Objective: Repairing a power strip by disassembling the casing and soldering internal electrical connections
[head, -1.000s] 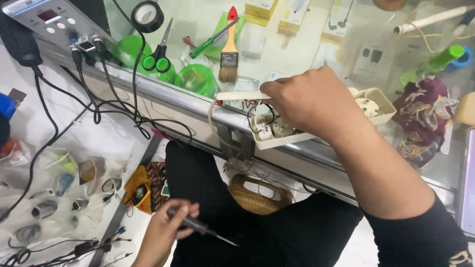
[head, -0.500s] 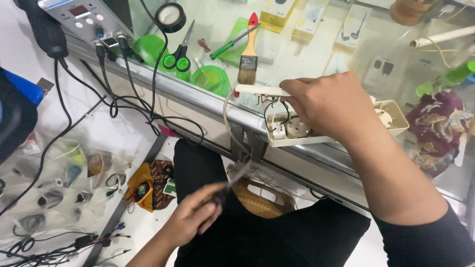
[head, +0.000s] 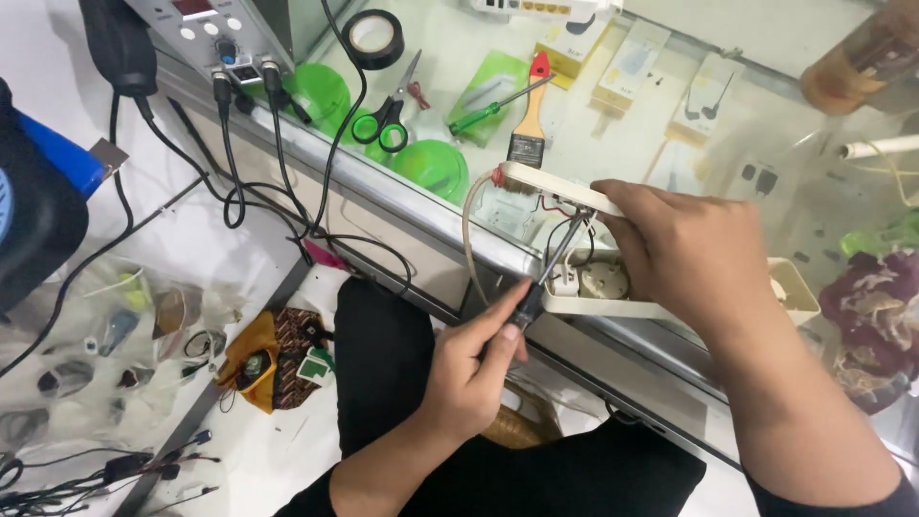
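Fingers of the left hand (head: pixel 474 369) are curled shut around the dark handle of a small screwdriver (head: pixel 536 292), its shaft angled up so the tip reaches in among the wires of an opened cream power strip (head: pixel 613 287). That strip sits at the near edge of the glass-topped bench (head: pixel 402 206), and the right hand (head: pixel 694 254) closes over it from above, apparently to pin the casing steady and keep its loosened cover (head: pixel 550 187) propped open while the tool works inside. A beige cable (head: pixel 467 230) loops out from the strip's end.

Farther back on the glass lie green-handled scissors (head: pixel 383 124), a green screwdriver (head: pixel 498 105), a paintbrush with a red handle (head: pixel 529 120), a roll of black tape (head: pixel 373 38) and green lids, all within easy reach. Black leads (head: pixel 230 144) trail from a power-supply unit at the top left. Below the bench, small parts in clear bags lie scattered on a white floor (head: pixel 191 249).
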